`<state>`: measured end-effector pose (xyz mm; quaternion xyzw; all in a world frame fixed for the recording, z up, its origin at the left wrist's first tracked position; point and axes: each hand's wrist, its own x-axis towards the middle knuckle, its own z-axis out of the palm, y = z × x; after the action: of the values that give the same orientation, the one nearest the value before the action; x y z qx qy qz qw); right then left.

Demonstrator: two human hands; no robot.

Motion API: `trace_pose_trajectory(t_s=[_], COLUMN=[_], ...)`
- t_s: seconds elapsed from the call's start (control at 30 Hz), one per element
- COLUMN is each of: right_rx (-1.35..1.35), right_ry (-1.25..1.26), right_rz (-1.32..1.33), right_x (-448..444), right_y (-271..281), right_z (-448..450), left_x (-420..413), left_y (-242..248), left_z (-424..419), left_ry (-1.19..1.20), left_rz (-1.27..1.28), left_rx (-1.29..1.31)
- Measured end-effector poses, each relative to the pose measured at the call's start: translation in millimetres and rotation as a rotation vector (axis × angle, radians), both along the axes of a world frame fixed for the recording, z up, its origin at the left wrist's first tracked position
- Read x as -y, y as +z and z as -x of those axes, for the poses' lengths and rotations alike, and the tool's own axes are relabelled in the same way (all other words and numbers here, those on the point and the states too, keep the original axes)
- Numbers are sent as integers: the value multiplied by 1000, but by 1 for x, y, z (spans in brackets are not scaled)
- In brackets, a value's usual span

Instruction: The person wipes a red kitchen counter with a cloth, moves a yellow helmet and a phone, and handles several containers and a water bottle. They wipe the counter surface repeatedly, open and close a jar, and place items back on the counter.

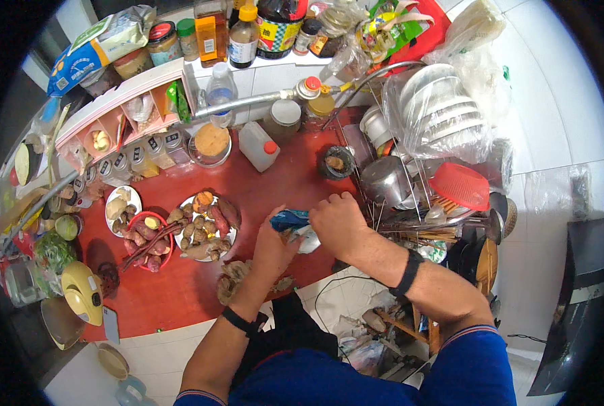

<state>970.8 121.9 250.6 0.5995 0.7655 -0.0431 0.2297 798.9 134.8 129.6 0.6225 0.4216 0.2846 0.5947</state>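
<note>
My left hand [275,248] holds a small blue plastic packet [288,220] above the front part of the red tabletop. Its thumb lies below the packet, next to a white crumpled piece [309,240] that looks like plastic or paper. At the packet's right end my right hand [338,223] is closed, its fingers curled over the edge. What the packet contains is hidden. Left of my hands, a white plate [236,234] carries several potatoes and sweet potatoes. A red basket [169,256] beside it is heaped with reddish tubers and long brown roots.
A wire dish rack [370,200] with pots stands to the right. Behind my hands are a stone mortar [336,163] and a white jug with red cap [257,147]. Jars and a pink organizer [124,109] line the back. A yellow kettle [81,292] stands at the left.
</note>
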Motion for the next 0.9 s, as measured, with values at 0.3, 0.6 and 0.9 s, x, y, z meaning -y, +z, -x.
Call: trace_pose_trajectory(t_s=[0.3,0.6,0.9], right_rx=[-110,-448,-492], right_ry=[-178,-278,-657], right_rz=[-77,-226,-265], right_x=[27,48,70], right_y=[-110,-140,-154], right_z=[-1,-31,-72], left_x=[6,14,10], left_y=[-85,-94,-99], left_z=[-12,-38,-46], left_ry=[-56,-169,-133], left_rz=[-218,-324,-243], left_rx=[-162,-364,-394])
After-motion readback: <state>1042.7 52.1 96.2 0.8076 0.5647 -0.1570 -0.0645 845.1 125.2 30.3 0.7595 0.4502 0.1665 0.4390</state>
